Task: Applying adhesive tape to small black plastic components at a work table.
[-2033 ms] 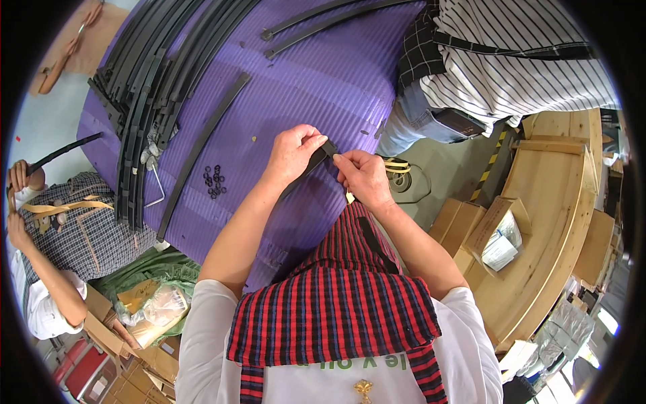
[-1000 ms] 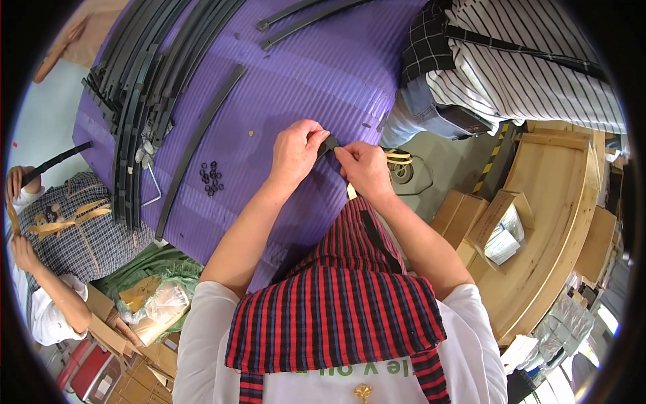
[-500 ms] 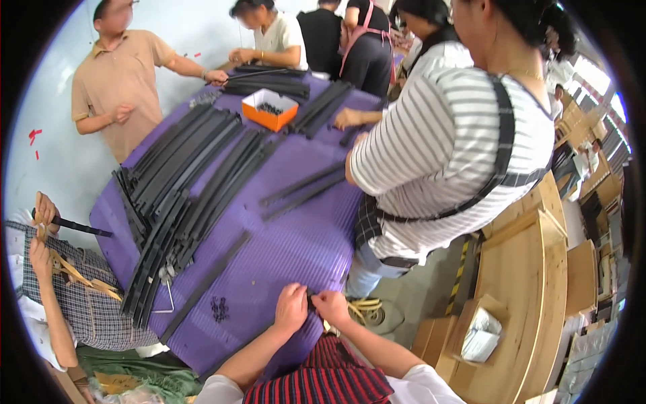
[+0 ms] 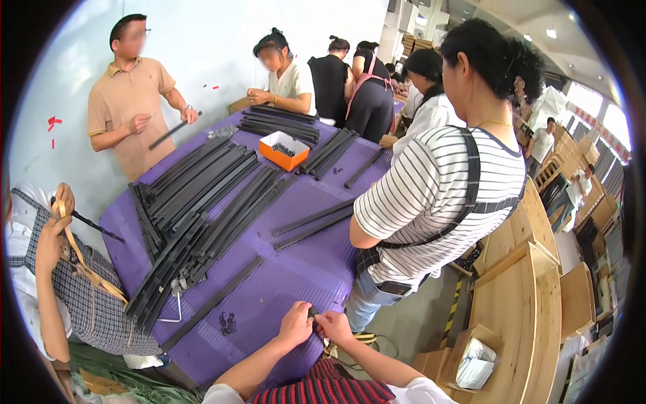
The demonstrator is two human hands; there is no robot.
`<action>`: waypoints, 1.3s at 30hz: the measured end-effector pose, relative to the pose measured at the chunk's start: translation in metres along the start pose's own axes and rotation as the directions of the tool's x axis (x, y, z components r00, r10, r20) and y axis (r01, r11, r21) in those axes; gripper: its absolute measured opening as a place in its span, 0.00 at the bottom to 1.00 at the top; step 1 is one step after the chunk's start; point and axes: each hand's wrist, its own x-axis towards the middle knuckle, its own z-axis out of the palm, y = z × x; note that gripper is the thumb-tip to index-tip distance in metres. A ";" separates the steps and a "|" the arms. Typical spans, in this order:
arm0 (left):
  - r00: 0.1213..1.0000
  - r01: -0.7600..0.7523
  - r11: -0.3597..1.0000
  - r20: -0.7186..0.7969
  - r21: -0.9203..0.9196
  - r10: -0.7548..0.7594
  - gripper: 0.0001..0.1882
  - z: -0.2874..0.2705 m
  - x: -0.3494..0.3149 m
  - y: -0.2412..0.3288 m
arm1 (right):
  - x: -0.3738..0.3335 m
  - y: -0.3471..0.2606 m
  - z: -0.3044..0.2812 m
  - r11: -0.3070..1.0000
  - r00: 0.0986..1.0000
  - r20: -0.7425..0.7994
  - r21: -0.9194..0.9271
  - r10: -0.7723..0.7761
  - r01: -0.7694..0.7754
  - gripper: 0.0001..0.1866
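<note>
Across the purple desk [image 4: 306, 259] I can see an open orange-and-white box [image 4: 277, 159] holding a heap of small black pieces [image 4: 283, 149]. Off to my right, away from the desk, an open cardboard box [image 4: 459, 350] holds a pale, shiny wrapped packet [image 4: 476, 364]. My two forearms reach up from the lower edge and converge, so the left hand [image 4: 295, 326] and right hand [image 4: 334, 328] almost meet above the desk's near edge. I have the fingers of both clamped on a black piece [image 4: 313, 313] between them; most of it is hidden, so I cannot tell its full shape. To the left of my hands, black rings [image 4: 228, 324] lie in a loose cluster, with a long black strip [image 4: 214, 303] slanting just beyond them.
</note>
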 end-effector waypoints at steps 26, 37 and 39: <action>0.973 -0.156 0.931 -0.211 -0.329 0.088 0.16 -0.101 -0.042 0.078 | -0.100 -0.122 -0.023 0.858 0.861 0.229 -0.148 -0.454 0.492 0.08; 0.896 -0.334 0.922 -0.368 -0.197 0.246 0.16 -0.152 -0.064 0.104 | -0.053 -0.041 -0.020 0.999 0.955 0.295 -0.052 0.029 -0.015 0.13; 0.873 -0.394 0.906 -0.372 -0.155 0.316 0.16 -0.141 -0.064 0.097 | -0.057 -0.085 -0.024 0.980 0.949 0.308 0.199 -0.070 0.008 0.10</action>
